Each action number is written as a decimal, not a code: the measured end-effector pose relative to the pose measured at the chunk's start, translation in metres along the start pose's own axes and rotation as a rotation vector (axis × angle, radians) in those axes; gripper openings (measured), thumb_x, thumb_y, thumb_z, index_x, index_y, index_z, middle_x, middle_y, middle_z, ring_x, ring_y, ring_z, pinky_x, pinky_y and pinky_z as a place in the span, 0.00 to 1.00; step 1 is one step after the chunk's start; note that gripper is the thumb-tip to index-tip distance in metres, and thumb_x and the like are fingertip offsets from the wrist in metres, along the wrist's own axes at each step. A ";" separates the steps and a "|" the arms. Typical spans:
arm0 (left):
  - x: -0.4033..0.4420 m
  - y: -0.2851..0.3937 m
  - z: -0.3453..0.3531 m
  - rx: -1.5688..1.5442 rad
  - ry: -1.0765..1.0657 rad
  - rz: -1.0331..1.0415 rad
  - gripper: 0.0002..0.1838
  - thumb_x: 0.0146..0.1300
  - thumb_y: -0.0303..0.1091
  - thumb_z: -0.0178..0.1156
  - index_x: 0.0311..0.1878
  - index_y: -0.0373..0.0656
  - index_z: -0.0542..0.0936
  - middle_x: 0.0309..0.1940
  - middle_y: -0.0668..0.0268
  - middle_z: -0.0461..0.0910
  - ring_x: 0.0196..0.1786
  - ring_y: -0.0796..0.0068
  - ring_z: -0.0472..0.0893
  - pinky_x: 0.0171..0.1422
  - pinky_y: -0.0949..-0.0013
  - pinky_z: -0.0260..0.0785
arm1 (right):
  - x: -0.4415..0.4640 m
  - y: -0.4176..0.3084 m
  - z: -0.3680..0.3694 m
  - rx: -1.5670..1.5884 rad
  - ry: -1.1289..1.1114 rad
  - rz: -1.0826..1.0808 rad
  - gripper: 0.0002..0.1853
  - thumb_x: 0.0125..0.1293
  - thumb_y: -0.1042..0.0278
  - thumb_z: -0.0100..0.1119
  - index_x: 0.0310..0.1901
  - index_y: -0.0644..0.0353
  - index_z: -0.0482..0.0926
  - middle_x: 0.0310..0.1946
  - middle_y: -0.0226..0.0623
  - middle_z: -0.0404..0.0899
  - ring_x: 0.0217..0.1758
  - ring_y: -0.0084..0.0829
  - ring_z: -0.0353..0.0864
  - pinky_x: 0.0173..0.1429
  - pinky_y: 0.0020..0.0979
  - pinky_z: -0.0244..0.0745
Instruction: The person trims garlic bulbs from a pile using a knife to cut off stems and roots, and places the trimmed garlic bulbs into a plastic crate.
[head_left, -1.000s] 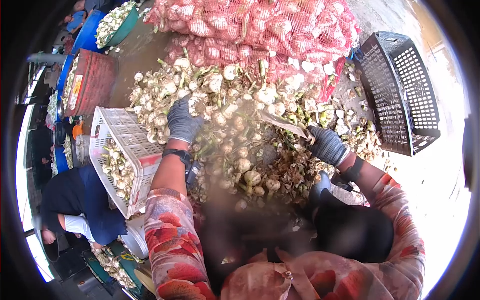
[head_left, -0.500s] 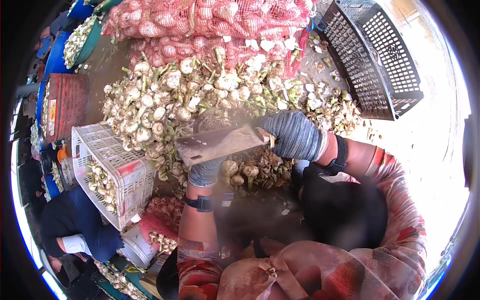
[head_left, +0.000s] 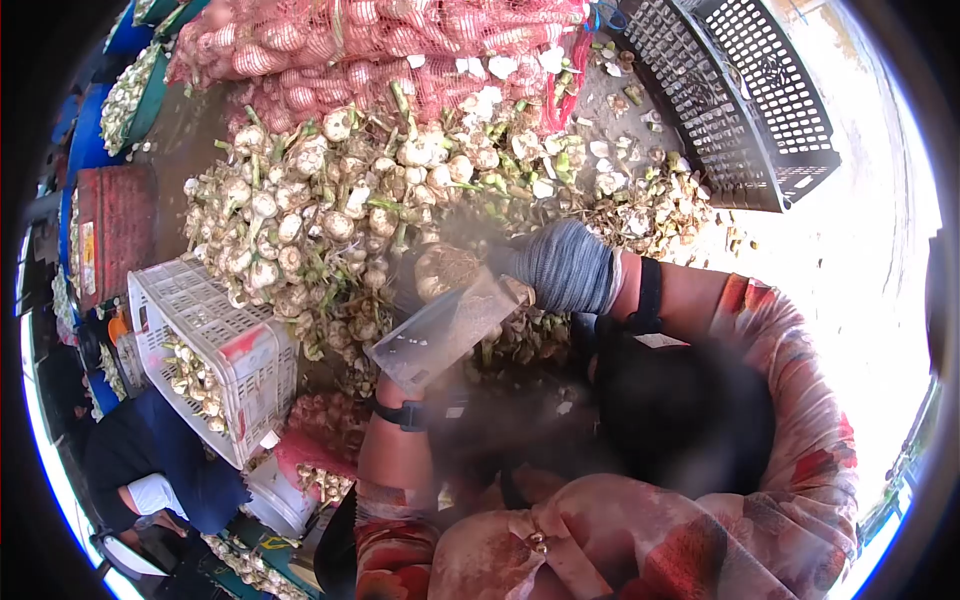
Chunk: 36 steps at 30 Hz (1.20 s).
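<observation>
My right hand, in a grey knit glove, is wrapped round the handle of a wide-bladed cleaver. The blade slants down toward my left wrist and covers part of my left hand. That hand, gloved in grey as well, holds a garlic bulb just above the blade; its fingers are partly hidden and blurred. Beyond both hands lies a large heap of garlic bulbs with stalks and roots on.
Red mesh sacks of garlic lie behind the heap. A black crate stands at right, near scattered peelings. At left are a white crate with trimmed garlic, a red container and a bent-over person.
The cleaver has swung to a steeper slant, its broad side now more toward me. A garlic bulb has come into sight at my left hand. The whole view has shifted slightly.
</observation>
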<state>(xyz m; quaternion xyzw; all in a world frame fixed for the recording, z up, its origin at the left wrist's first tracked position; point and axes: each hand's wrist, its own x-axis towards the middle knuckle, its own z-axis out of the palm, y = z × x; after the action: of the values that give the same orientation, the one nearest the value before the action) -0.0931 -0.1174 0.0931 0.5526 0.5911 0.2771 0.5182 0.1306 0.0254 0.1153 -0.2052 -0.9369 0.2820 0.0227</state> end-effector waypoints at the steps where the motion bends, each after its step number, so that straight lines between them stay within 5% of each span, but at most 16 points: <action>1: 0.003 0.017 0.002 -0.074 0.005 0.008 0.44 0.55 0.35 0.70 0.72 0.44 0.57 0.53 0.64 0.75 0.53 0.74 0.76 0.59 0.68 0.72 | 0.003 0.007 0.008 -0.035 -0.018 0.027 0.19 0.55 0.69 0.58 0.50 0.57 0.74 0.30 0.45 0.82 0.32 0.48 0.84 0.32 0.45 0.77; 3: 0.002 0.058 0.009 -0.213 0.060 0.077 0.46 0.52 0.33 0.72 0.72 0.43 0.56 0.52 0.65 0.76 0.52 0.75 0.76 0.57 0.69 0.73 | 0.008 0.045 0.015 0.003 -0.044 0.402 0.15 0.58 0.68 0.58 0.47 0.57 0.75 0.27 0.46 0.82 0.32 0.47 0.84 0.33 0.44 0.77; 6: 0.006 0.060 0.014 -0.118 0.152 0.174 0.52 0.43 0.32 0.79 0.70 0.43 0.56 0.48 0.67 0.75 0.50 0.74 0.76 0.57 0.69 0.73 | -0.011 0.114 0.024 -0.084 0.054 0.551 0.15 0.63 0.57 0.63 0.44 0.60 0.78 0.23 0.48 0.80 0.29 0.43 0.84 0.37 0.39 0.77; 8: 0.012 0.050 0.013 -0.507 0.202 -0.087 0.46 0.45 0.31 0.78 0.65 0.43 0.61 0.48 0.67 0.74 0.51 0.74 0.76 0.55 0.68 0.73 | -0.008 0.087 0.021 0.471 0.270 0.434 0.21 0.65 0.49 0.62 0.47 0.61 0.78 0.23 0.42 0.81 0.30 0.33 0.82 0.39 0.34 0.77; 10: 0.021 0.058 0.024 -0.518 0.222 -0.148 0.43 0.45 0.31 0.77 0.62 0.44 0.62 0.48 0.67 0.73 0.51 0.73 0.75 0.57 0.66 0.72 | 0.005 0.050 0.003 0.921 0.070 0.458 0.29 0.64 0.35 0.57 0.50 0.55 0.81 0.26 0.30 0.82 0.28 0.23 0.77 0.35 0.29 0.73; 12: 0.035 0.059 0.030 -0.282 0.315 0.083 0.47 0.40 0.40 0.81 0.62 0.43 0.63 0.50 0.64 0.72 0.52 0.69 0.75 0.57 0.66 0.73 | 0.009 0.025 -0.013 1.151 -0.150 0.383 0.30 0.62 0.34 0.59 0.54 0.51 0.81 0.27 0.29 0.84 0.24 0.17 0.74 0.29 0.24 0.69; 13: 0.041 0.060 0.023 0.250 0.417 0.304 0.49 0.41 0.44 0.81 0.64 0.43 0.62 0.54 0.61 0.72 0.55 0.68 0.75 0.59 0.65 0.72 | 0.014 0.023 0.003 1.056 -0.053 0.298 0.30 0.61 0.34 0.60 0.55 0.51 0.81 0.28 0.29 0.84 0.25 0.20 0.75 0.30 0.27 0.70; 14: 0.042 0.060 0.022 0.254 0.428 0.308 0.49 0.41 0.44 0.81 0.64 0.43 0.62 0.54 0.61 0.72 0.55 0.68 0.75 0.59 0.65 0.72 | 0.018 0.020 0.011 1.004 -0.011 0.245 0.30 0.61 0.35 0.61 0.55 0.51 0.80 0.29 0.30 0.84 0.25 0.21 0.75 0.30 0.28 0.71; 18: 0.041 0.044 0.028 -0.618 0.286 0.159 0.44 0.52 0.55 0.73 0.64 0.41 0.64 0.59 0.56 0.71 0.60 0.65 0.73 0.64 0.59 0.69 | 0.022 0.014 0.023 0.901 0.371 -0.086 0.32 0.56 0.38 0.66 0.55 0.52 0.79 0.33 0.35 0.84 0.32 0.34 0.82 0.38 0.36 0.75; 20: 0.039 0.037 0.030 -1.446 0.150 -0.067 0.37 0.61 0.58 0.63 0.64 0.41 0.66 0.56 0.59 0.74 0.58 0.63 0.75 0.63 0.58 0.71 | 0.010 0.014 0.021 0.527 0.038 0.116 0.33 0.53 0.39 0.69 0.54 0.53 0.77 0.41 0.41 0.82 0.44 0.45 0.82 0.48 0.41 0.76; 22: 0.037 -0.024 0.040 -0.310 0.354 0.017 0.27 0.70 0.52 0.54 0.62 0.41 0.70 0.53 0.59 0.77 0.57 0.63 0.77 0.62 0.59 0.71 | 0.008 0.006 -0.001 0.556 0.067 0.060 0.32 0.52 0.39 0.68 0.52 0.54 0.77 0.44 0.44 0.81 0.49 0.48 0.80 0.51 0.41 0.76; 25: 0.032 -0.010 0.042 0.537 0.349 -0.034 0.16 0.71 0.37 0.50 0.55 0.41 0.78 0.53 0.57 0.80 0.55 0.64 0.79 0.60 0.60 0.70 | 0.001 0.008 -0.008 0.330 0.008 -0.043 0.29 0.54 0.42 0.67 0.50 0.56 0.77 0.40 0.46 0.81 0.48 0.48 0.81 0.48 0.42 0.76; 26: 0.035 -0.010 0.043 0.533 0.348 -0.032 0.16 0.71 0.37 0.50 0.55 0.41 0.78 0.53 0.57 0.80 0.55 0.64 0.79 0.60 0.60 0.70 | -0.001 0.009 -0.011 0.327 0.007 -0.040 0.29 0.54 0.42 0.67 0.50 0.56 0.77 0.40 0.46 0.81 0.48 0.48 0.81 0.48 0.42 0.76; 29: 0.030 0.014 0.036 -0.242 0.475 0.018 0.14 0.64 0.30 0.60 0.53 0.39 0.79 0.45 0.56 0.81 0.48 0.64 0.79 0.57 0.64 0.70 | -0.002 0.020 -0.007 0.119 -0.116 0.129 0.21 0.58 0.50 0.63 0.44 0.58 0.78 0.36 0.46 0.82 0.41 0.50 0.82 0.44 0.45 0.77; 32: 0.013 0.036 0.010 0.179 0.489 -0.083 0.14 0.62 0.29 0.64 0.50 0.37 0.80 0.42 0.59 0.81 0.45 0.67 0.78 0.54 0.66 0.69 | -0.002 0.039 -0.001 0.110 -0.236 0.329 0.16 0.61 0.53 0.58 0.39 0.58 0.80 0.30 0.49 0.82 0.37 0.50 0.82 0.41 0.46 0.76; 36: -0.050 0.018 -0.082 -0.387 1.170 0.001 0.14 0.64 0.35 0.63 0.50 0.39 0.80 0.37 0.68 0.79 0.41 0.74 0.78 0.48 0.73 0.72 | -0.027 0.086 0.018 0.083 -0.097 0.514 0.15 0.63 0.54 0.59 0.38 0.60 0.80 0.28 0.51 0.81 0.33 0.53 0.81 0.40 0.45 0.75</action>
<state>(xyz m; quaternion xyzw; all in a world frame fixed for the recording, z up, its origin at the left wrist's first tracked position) -0.1696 -0.1398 0.1497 0.2052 0.7162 0.6368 0.1984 0.1842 0.0709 0.0555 -0.4217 -0.8417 0.3262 -0.0862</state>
